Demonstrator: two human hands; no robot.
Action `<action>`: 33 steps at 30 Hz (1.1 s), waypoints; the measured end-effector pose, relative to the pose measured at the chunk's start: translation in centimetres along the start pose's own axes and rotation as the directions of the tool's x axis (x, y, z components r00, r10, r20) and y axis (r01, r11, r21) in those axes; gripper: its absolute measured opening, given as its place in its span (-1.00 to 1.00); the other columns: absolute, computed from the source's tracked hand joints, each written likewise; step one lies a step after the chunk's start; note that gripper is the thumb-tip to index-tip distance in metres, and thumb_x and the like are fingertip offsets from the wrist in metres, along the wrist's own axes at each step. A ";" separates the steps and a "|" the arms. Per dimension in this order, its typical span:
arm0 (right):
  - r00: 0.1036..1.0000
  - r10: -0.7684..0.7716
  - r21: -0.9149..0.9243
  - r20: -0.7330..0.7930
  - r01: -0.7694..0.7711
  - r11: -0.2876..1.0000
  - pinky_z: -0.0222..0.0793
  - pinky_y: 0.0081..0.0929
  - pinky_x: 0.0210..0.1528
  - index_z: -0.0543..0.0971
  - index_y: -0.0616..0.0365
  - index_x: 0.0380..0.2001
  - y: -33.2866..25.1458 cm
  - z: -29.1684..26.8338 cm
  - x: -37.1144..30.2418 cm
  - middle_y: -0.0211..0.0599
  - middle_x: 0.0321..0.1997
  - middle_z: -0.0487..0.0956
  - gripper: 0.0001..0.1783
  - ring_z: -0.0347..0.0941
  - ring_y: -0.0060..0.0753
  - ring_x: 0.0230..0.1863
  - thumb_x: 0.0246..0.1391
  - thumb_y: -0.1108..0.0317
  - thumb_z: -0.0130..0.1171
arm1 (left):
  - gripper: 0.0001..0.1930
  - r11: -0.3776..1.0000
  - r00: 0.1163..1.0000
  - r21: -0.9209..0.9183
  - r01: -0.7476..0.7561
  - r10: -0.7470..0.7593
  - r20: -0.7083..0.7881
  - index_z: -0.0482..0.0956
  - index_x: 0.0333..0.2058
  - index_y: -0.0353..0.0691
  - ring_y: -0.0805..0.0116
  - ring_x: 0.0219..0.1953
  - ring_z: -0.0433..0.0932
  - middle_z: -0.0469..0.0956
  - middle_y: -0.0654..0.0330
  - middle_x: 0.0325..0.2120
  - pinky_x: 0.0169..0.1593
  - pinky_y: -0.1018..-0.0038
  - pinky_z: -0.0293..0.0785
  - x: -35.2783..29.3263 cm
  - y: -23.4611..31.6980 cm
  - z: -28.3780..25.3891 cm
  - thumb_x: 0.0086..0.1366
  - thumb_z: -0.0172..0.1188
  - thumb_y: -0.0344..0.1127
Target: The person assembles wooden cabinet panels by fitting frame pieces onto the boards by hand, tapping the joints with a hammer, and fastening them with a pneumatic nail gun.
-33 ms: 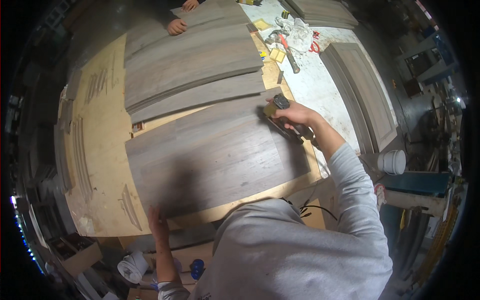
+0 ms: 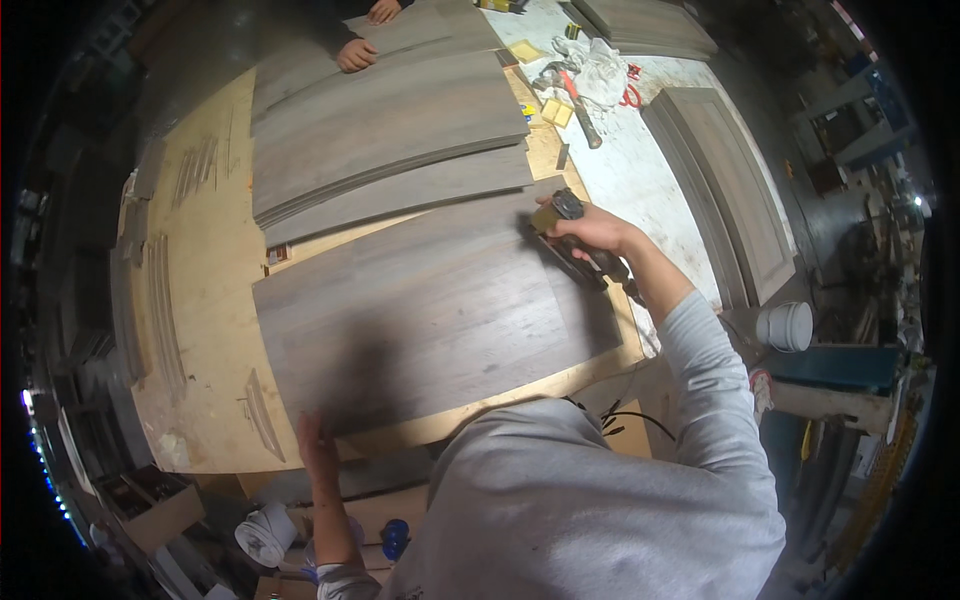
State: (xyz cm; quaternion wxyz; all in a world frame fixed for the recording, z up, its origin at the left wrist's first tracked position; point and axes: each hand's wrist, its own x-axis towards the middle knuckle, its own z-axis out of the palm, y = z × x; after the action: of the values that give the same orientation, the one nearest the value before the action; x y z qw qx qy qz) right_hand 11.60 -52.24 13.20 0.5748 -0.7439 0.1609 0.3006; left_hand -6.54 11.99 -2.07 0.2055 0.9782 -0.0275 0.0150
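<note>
A wide grey-brown wood-grain panel (image 2: 450,310) lies flat on the table in front of me. My right hand (image 2: 598,232) is wrapped round the handle of a dark nail gun (image 2: 566,206) with an olive-coloured body. The tool sits over the panel's right part, close to its far right corner. What lies under its nose is hidden. At the panel's near left corner, my left hand (image 2: 318,450) takes hold of the edge; its fingers are dim and partly hidden.
Beyond the panel rises a stack of similar boards (image 2: 390,140). Another person's hand (image 2: 356,55) rests on boards at the far side. A hammer (image 2: 585,118) and white cloth (image 2: 602,75) lie at the far right. More panels (image 2: 715,190) are stacked on the right.
</note>
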 end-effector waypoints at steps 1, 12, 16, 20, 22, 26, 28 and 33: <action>0.999 -0.005 -0.020 -0.034 0.004 1.000 0.35 -0.60 -0.58 0.31 -0.05 0.40 0.3 0.0 -0.6 -0.34 -0.26 0.65 -0.20 0.36 -0.61 -0.63 0.02 0.25 0.20 | -0.48 1.000 1.000 0.012 -0.004 0.004 -0.003 0.57 0.16 -0.18 -0.20 0.28 0.40 0.47 -0.22 0.17 0.32 0.07 0.34 -0.2 -0.3 0.4 0.17 0.26 -0.56; 0.998 -0.003 -0.056 -0.069 -0.001 0.998 0.37 -0.62 -0.58 0.34 -0.05 0.38 1.5 0.7 -1.1 -0.34 -0.25 0.67 -0.25 0.34 -0.64 -0.65 0.05 0.28 0.19 | -0.54 0.998 0.998 -0.035 -0.043 0.041 -0.056 0.59 0.14 -0.22 -0.23 0.25 0.42 0.50 -0.22 0.13 0.30 0.06 0.35 0.3 0.0 0.8 0.24 0.21 -0.56; 0.998 0.008 -0.071 -0.056 -0.012 0.997 0.37 -0.60 -0.58 0.36 -0.07 0.36 1.1 0.8 -0.4 -0.36 -0.29 0.65 -0.26 0.36 -0.62 -0.64 0.05 0.26 0.21 | -0.57 0.997 0.995 0.005 -0.080 0.080 -0.055 0.59 0.13 -0.25 -0.23 0.24 0.43 0.52 -0.21 0.10 0.30 0.05 0.35 0.1 0.9 0.1 0.27 0.21 -0.56; 0.998 -0.011 -0.138 -0.061 0.002 0.990 0.37 -0.59 -0.58 0.33 -0.07 0.38 1.1 1.1 -0.4 -0.35 -0.30 0.63 -0.24 0.37 -0.62 -0.64 0.06 0.27 0.21 | -0.55 0.999 0.998 0.016 -0.050 0.051 -0.043 0.58 0.15 -0.25 -0.23 0.24 0.43 0.51 -0.22 0.11 0.30 0.04 0.34 0.2 1.3 -0.1 0.26 0.22 -0.55; 0.997 0.000 -0.076 -0.076 -0.006 0.997 0.37 -0.59 -0.58 0.32 -0.06 0.39 0.8 1.5 -1.0 -0.35 -0.30 0.62 -0.23 0.37 -0.61 -0.64 0.06 0.28 0.21 | -0.55 0.998 0.997 0.014 -0.057 0.058 -0.044 0.57 0.15 -0.25 -0.23 0.24 0.43 0.51 -0.23 0.11 0.30 0.04 0.35 0.1 0.8 0.0 0.25 0.24 -0.52; 0.992 -0.034 0.047 -0.119 0.040 0.998 0.32 -0.54 -0.58 0.32 -0.01 0.40 1.4 2.2 -2.5 -0.36 -0.35 0.56 -0.22 0.36 -0.58 -0.64 0.07 0.31 0.24 | -0.52 0.988 0.987 0.055 -0.147 0.150 -0.054 0.58 0.13 -0.25 -0.23 0.23 0.43 0.50 -0.20 0.12 0.29 0.00 0.33 -0.1 -0.2 -0.4 0.20 0.31 -0.40; 0.990 -0.043 0.052 -0.132 0.051 0.997 0.32 -0.54 -0.57 0.32 0.02 0.39 1.5 3.1 -4.3 -0.37 -0.35 0.56 -0.22 0.36 -0.58 -0.64 0.06 0.33 0.25 | -0.50 0.970 0.970 0.135 -0.201 0.217 -0.110 0.53 0.16 -0.24 -0.19 0.27 0.40 0.48 -0.16 0.17 0.32 0.01 0.30 1.6 1.0 -0.9 0.23 0.32 -0.34; 0.984 -0.005 0.131 -0.177 0.029 0.991 0.33 -0.53 -0.58 0.32 0.07 0.37 3.0 6.9 -8.7 -0.32 -0.28 0.57 -0.23 0.38 -0.56 -0.62 0.05 0.41 0.25 | -0.47 0.961 0.964 0.141 -0.238 0.251 -0.084 0.53 0.16 -0.16 -0.03 0.31 0.34 0.45 0.04 0.21 0.35 -0.04 0.20 13.2 10.3 1.0 0.24 0.34 -0.15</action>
State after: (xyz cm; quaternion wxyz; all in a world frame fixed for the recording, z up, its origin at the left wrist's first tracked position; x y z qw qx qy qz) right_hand 1.34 -47.40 15.36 0.6094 -0.7288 0.2243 0.2172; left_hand 6.08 1.59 1.67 0.1391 0.9765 -0.1365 0.0915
